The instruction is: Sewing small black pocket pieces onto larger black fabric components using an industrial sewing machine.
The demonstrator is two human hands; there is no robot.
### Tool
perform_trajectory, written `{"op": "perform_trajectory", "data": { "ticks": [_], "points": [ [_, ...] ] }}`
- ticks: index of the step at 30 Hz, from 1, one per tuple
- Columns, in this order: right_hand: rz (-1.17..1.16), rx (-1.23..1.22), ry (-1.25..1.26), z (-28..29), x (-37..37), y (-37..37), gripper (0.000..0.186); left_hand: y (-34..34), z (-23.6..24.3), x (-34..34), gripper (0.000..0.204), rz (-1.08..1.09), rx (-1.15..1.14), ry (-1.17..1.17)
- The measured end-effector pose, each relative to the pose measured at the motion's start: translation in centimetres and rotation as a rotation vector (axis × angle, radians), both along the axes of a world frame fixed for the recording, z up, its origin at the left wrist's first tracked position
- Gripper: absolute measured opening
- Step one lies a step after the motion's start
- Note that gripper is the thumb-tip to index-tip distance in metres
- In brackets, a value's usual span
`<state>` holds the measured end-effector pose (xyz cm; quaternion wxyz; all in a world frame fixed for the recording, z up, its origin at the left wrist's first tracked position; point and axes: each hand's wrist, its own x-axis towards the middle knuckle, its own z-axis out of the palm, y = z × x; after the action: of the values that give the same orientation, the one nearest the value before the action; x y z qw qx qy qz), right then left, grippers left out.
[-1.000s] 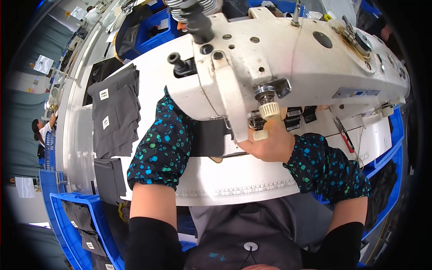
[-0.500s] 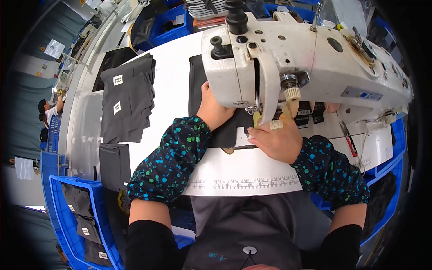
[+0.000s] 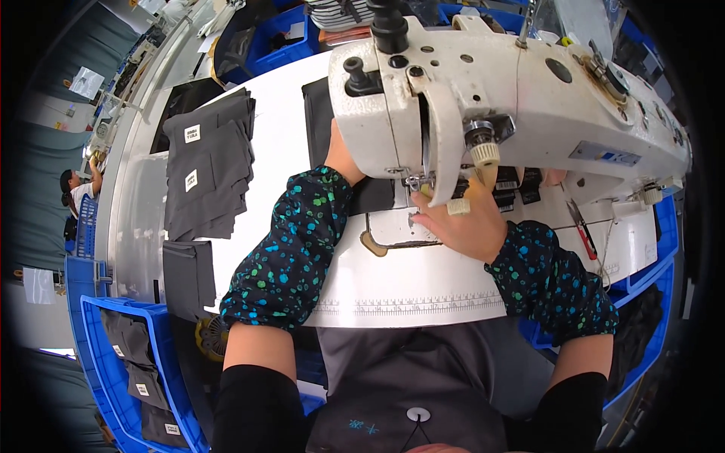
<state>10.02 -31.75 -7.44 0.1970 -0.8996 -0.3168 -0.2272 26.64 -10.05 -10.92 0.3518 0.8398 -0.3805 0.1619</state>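
A dark grey cloth piece (image 3: pixel 317 121) lies on the white table, running behind and under the head of a white sewing machine (image 3: pixel 377 121). My left hand (image 3: pixel 343 157) reaches onto the cloth behind the machine head, which hides its fingers. Close to the presser foot (image 3: pixel 414 183) is my right hand (image 3: pixel 472 226), its thumb and forefinger stretched out to the left and a little apart; the other fingers are partly covered by the machine. Something yellow, not clear in kind, shows by the right fingers. Both forearms wear dark sleeve covers with blue and green spots.
Stacked grey cloth pieces with white labels (image 3: pixel 208 170) lie at left, above a folded dark piece (image 3: pixel 189 275). Red-handled snips (image 3: pixel 585 240) and black tags (image 3: pixel 531 185) sit at right. A blue crate (image 3: pixel 162 325) holds more pieces. A ruler strip (image 3: pixel 408 306) edges the table.
The cloth has moved away from me, baring the plate and slot in front of the needle. My left hand has gone further behind the machine head; my right has shifted slightly.
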Motion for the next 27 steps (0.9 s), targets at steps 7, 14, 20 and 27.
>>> {"op": "perform_trajectory", "data": {
  "ticks": [7, 14, 20, 27],
  "points": [
    [0.049, 0.008, -0.037, -0.1, -0.1, 0.0, 0.034, -0.1, 2.9, -1.0, 0.041, 0.02, 0.125, 0.057],
    [0.386, 0.009, 0.105, 1.9, -1.1, 0.8, 0.041, 2.2, 4.1, -5.4, 0.051, 0.393, 0.644, 0.069],
    [0.515, -0.079, 0.065, 1.9, -1.5, 0.7, 0.056, 5.3, 9.1, -12.1, 0.057, 0.696, 0.954, -0.034],
    [0.494, -0.135, -0.001, 1.7, -1.7, 0.8, 0.051, 3.1, 10.7, -11.3, 0.044, 0.079, 0.623, 0.115]
  ]
}}
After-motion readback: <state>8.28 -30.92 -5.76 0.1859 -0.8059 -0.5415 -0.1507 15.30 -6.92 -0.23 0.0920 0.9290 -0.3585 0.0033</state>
